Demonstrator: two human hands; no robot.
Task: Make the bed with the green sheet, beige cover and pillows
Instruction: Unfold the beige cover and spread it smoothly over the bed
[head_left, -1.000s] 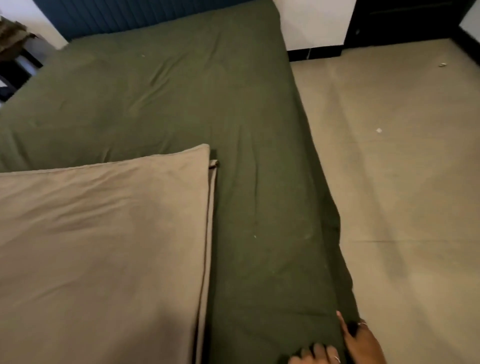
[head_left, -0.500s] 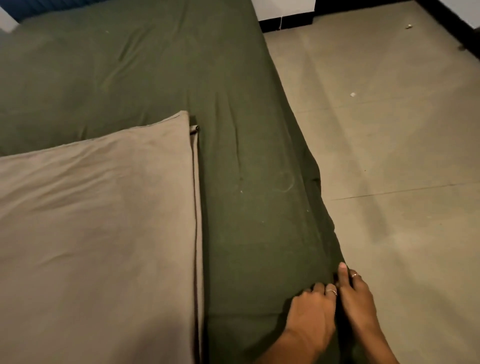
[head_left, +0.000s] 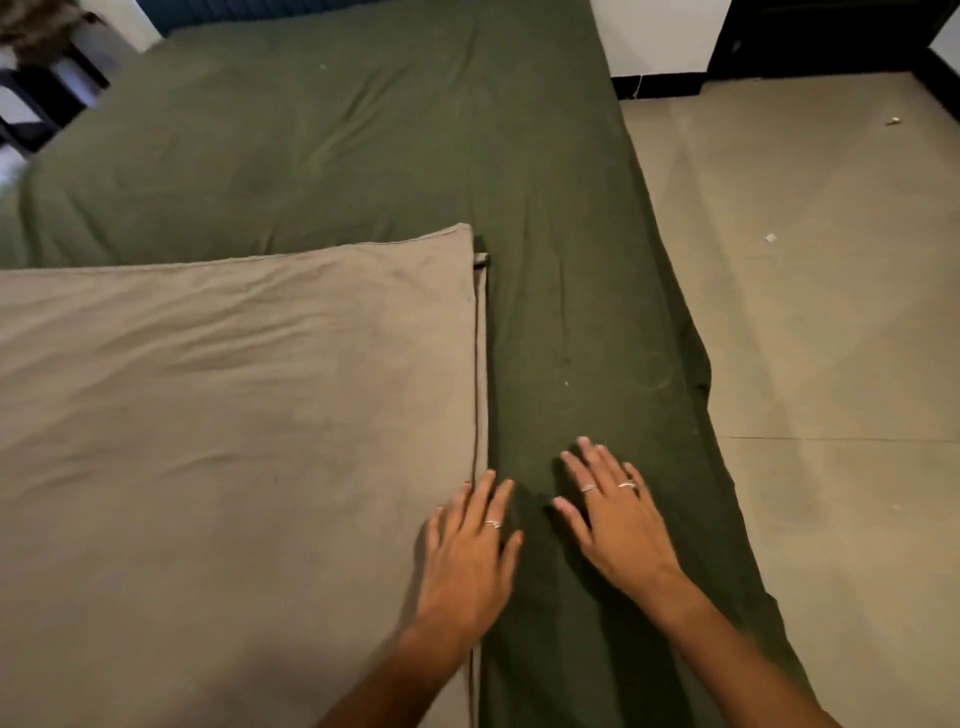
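Observation:
The green sheet (head_left: 363, 156) is spread over the whole mattress, with light creases and its right edge hanging toward the floor. The beige cover (head_left: 218, 415) lies folded on the near left part of the bed, its right edge running straight down the middle. My left hand (head_left: 467, 551) lies flat, fingers apart, over that right edge of the cover. My right hand (head_left: 613, 519) lies flat with spread fingers on the green sheet just to the right. Neither hand holds anything. No pillows are in view.
Beige tiled floor (head_left: 831, 364) runs along the bed's right side, with small scraps of litter (head_left: 769, 238). A dark doorway (head_left: 821, 36) and white wall stand at the far right. A dark piece of furniture (head_left: 36, 98) sits at the far left by the blue headboard (head_left: 260, 8).
Both hands have left the sheet's right edge at the mattress side and moved left and up onto the bed top, now flat and spread. The view has tilted back up.

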